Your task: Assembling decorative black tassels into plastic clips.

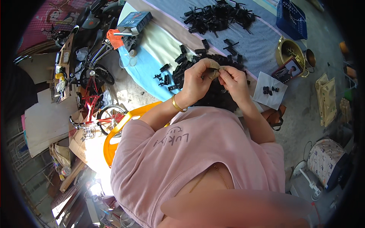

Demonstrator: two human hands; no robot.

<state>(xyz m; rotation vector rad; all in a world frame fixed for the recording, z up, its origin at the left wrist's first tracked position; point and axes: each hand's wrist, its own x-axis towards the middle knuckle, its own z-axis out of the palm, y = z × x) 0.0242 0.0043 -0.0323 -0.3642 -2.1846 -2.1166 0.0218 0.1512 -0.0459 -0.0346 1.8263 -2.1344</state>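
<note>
My left hand (197,80) and my right hand (235,80) meet over the near edge of the table, fingertips pinched together. Tan coverings wrap some of the left fingers. Whatever lies between the fingertips is too small and too hidden to name. Directly beneath spreads a heap of black plastic parts (181,74), partly covered by my hands. Several loose black pieces (166,79) lie left of it. Farther off sits a larger pile of black parts with thin prongs (220,18). To the right, a white sheet (262,99) carries a few small black pieces (270,91).
A box (134,22) and an orange bag (114,39) stand at the table's far left. On the right are a blue basket (291,21), a brass pot (283,57) and a picture card (286,72). A yellow chair (110,146) and red bicycle (90,104) are at left.
</note>
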